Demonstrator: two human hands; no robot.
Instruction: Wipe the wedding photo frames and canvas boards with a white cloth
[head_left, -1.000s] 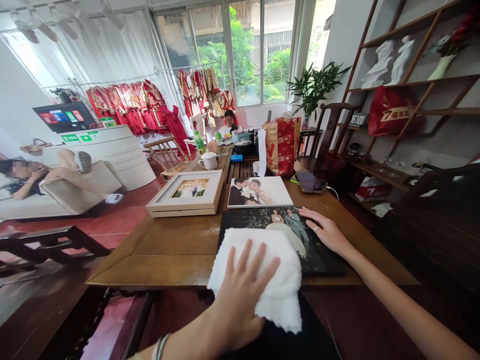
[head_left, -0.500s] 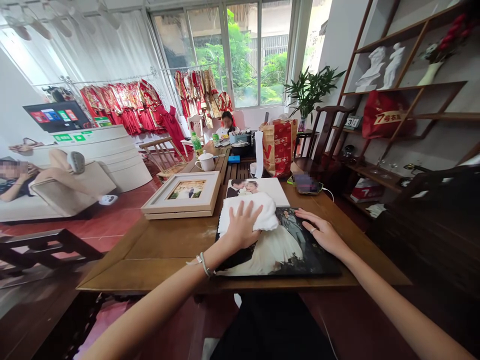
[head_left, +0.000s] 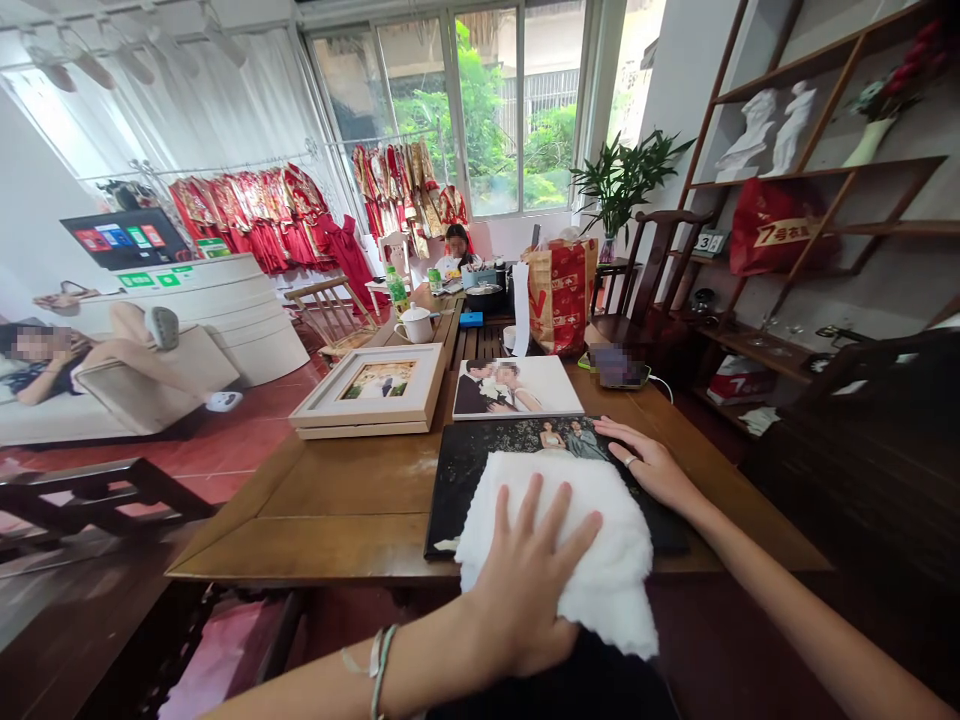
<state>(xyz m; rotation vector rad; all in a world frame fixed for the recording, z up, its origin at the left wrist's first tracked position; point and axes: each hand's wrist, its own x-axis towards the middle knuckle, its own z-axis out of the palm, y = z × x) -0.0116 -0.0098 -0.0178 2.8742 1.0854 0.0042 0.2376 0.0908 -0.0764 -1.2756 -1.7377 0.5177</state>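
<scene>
The left hand [head_left: 529, 585], fingers spread apart, lies flat on a white cloth [head_left: 622, 570] atop the dark wedding photo panel [head_left: 517, 438]; the right hand [head_left: 651, 466], fingers outstretched, rests on the panel's right side. Light, even pressure with that side steadied should serve best. Beyond the left fingers, a white wedding print [head_left: 544, 385] crowds the panel's far edge; ahead-left sits a framed picture [head_left: 375, 381].
</scene>
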